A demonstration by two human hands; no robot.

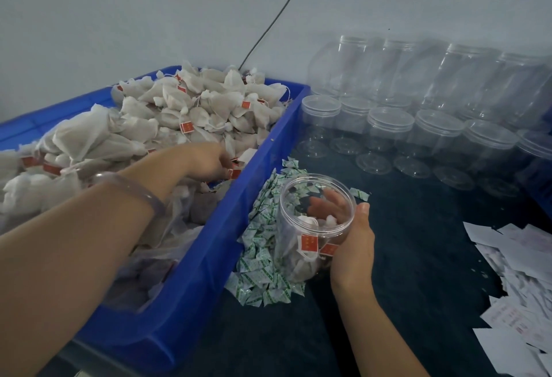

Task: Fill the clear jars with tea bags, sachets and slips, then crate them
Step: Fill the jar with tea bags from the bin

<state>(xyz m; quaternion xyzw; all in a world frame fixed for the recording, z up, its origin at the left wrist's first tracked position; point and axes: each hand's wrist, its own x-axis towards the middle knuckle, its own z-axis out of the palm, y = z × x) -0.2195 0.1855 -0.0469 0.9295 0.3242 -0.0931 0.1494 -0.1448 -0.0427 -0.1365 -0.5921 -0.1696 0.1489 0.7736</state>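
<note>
My right hand [354,252] grips an open clear jar [310,227], tilted toward the left, with a few tea bags and red tags inside. It sits over a pile of green-and-white sachets [263,257] on the dark table. My left hand [209,161] reaches into the blue bin [209,257], fingers curled among the white tea bags [191,107]; whether it holds one is hidden. White paper slips [516,281] lie at the right.
Rows of empty clear jars [433,131] with lids stand at the back right, more lying against the wall. A black cable [274,21] runs down the wall behind the bin. Another blue edge [545,197] shows at far right.
</note>
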